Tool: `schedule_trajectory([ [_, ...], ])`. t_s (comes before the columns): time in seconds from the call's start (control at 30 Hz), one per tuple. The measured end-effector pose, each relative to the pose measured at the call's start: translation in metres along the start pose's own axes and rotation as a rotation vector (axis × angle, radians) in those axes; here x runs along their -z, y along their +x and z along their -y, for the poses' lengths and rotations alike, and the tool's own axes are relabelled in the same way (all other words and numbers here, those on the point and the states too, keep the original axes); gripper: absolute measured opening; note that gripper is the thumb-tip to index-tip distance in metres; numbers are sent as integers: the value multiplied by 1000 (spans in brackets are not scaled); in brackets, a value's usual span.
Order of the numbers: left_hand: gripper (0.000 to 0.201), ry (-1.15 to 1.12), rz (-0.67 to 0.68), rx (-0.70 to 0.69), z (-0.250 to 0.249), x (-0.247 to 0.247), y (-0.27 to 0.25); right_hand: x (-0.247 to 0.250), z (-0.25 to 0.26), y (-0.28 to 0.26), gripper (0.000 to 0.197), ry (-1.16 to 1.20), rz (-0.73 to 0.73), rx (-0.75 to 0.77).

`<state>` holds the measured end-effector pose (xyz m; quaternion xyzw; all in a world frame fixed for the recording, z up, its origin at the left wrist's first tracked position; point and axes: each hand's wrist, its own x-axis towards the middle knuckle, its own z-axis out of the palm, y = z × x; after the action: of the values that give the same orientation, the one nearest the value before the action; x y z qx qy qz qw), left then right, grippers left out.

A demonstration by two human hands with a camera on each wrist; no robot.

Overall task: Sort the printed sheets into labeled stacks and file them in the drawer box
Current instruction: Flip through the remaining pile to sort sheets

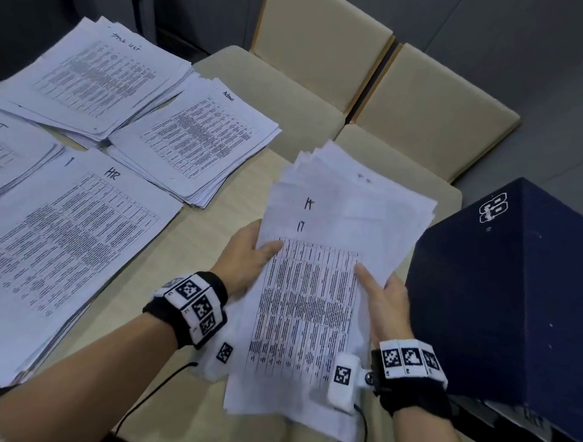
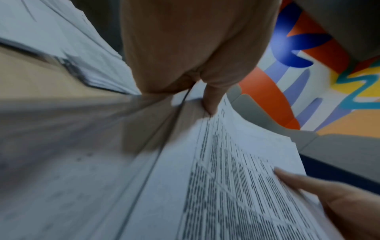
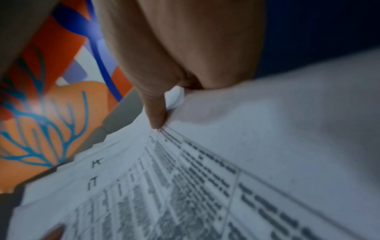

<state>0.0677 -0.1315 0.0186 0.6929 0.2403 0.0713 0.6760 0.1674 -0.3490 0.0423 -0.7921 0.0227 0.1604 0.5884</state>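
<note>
I hold a loose bundle of printed sheets (image 1: pixel 317 283) above the table's right part, its top sheet marked "IT" by hand. My left hand (image 1: pixel 247 255) grips the bundle's left edge, thumb on top (image 2: pixel 209 104). My right hand (image 1: pixel 385 300) grips the right edge, thumb (image 3: pixel 156 113) pressed on the printed table. Sorted stacks lie on the table: "HR" (image 1: pixel 66 242), "Admin" (image 1: pixel 196 138), "Task list" (image 1: pixel 98 75) and "IT" (image 1: pixel 6 152). The dark blue drawer box (image 1: pixel 509 293) stands just right of my right hand.
Two beige chairs (image 1: pixel 326 53) stand at the table's far side. The wooden table (image 1: pixel 202 229) shows bare between the stacks and the held bundle. A colourful wall appears in both wrist views.
</note>
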Motion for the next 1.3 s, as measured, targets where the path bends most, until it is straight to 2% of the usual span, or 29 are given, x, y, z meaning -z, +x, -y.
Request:
schedule_trajectory([
  [0.2,21,-308,-80,-261,-94,9,-23,0,81,-42,13,147,-138,369],
  [0.33,28,-413,-75,-409,-129,2,-26,6,114,-68,21,297,-253,505],
  [0.4,36,-425,-74,-435,-128,-3,-25,9,112,-73,36,350,-287,486],
  [0.5,42,-385,-104,-401,-109,-8,-29,15,89,-75,51,288,-213,349],
  [0.6,37,-284,-129,-373,-92,-13,-32,17,65,-71,46,285,-118,173],
  [0.73,34,-285,-182,-391,-102,-21,-40,12,67,-61,37,238,-135,200],
  [0.83,42,-384,-222,-398,-110,-19,-41,13,67,-50,60,290,-130,299],
  [0.87,46,-396,-247,-378,-106,-17,-38,13,63,-48,59,291,-98,318],
  [0.93,47,-350,-296,-284,-89,-14,-33,10,46,-45,48,234,-16,259],
  [1.03,35,-229,-312,-186,-65,-12,-30,1,33,-42,16,-5,118,187],
  [1.1,35,-220,-304,-222,-65,-5,-33,-3,44,-39,31,-104,97,246],
  [1.2,42,-169,-296,-242,-70,23,-41,-6,73,-42,23,48,39,363],
  [1.27,47,-116,-285,-220,-69,44,-48,-13,92,-45,9,306,100,339],
  [1.3,49,-99,-258,-224,-69,52,-52,-19,99,-45,9,399,150,308],
])
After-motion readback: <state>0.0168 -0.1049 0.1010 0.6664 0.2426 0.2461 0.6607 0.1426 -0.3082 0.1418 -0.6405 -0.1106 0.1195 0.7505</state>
